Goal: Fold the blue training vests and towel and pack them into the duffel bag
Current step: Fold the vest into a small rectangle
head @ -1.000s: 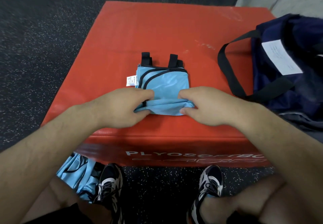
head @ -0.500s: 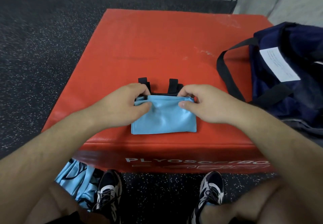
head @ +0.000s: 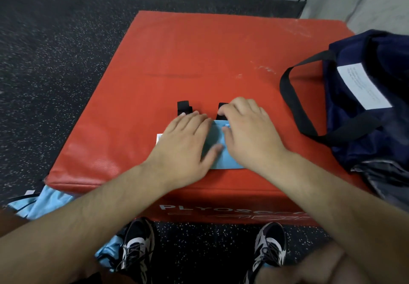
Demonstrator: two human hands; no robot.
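Observation:
A folded light-blue training vest (head: 218, 148) with black straps lies near the front edge of the red box (head: 199, 62). My left hand (head: 183, 144) lies flat on the vest's left half, fingers straight. My right hand (head: 250, 133) rests on its right half, fingers bent at the right black strap and the vest's top edge. Most of the vest is hidden under both hands. The navy duffel bag (head: 365, 111) with black handles sits at the right edge of the box.
More light-blue fabric (head: 48, 204) lies on the dark speckled floor at the box's front left, beside my left shoe (head: 137, 248). My right shoe (head: 270, 248) is in front of the box. A grey wall runs along the back.
Both hands carried the vest's near edge up over its far part, folding it in half. They then let go of the edge and now lie on top of the fold.

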